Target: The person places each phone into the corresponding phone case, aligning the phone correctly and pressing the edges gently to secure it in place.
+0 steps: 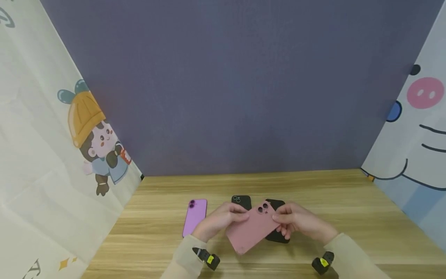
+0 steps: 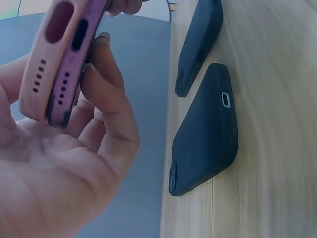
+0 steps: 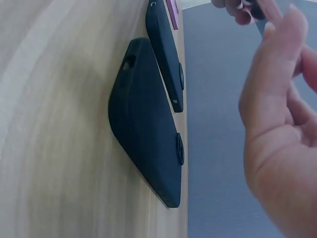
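A pink phone case (image 1: 251, 229) is held tilted above the table, its two-lens camera corner up and to the right. In the left wrist view, a purplish phone edge (image 2: 69, 82) with port and speaker holes lies against the case's slotted end. The two edges show side by side, slightly offset. My left hand (image 1: 223, 220) grips the left long side, thumb on the back and fingers curled behind. On the right, near the cameras, my right hand (image 1: 302, 220) pinches the case between thumb and fingers. Its fingertips are partly hidden behind the case.
On the wooden table (image 1: 150, 224), a purple phone (image 1: 195, 216) lies to the left. Two black phones or cased phones lie beyond and under the held case: one in the middle (image 1: 242, 200), one at right (image 1: 280, 237). A dark panel (image 1: 244, 97) stands behind.
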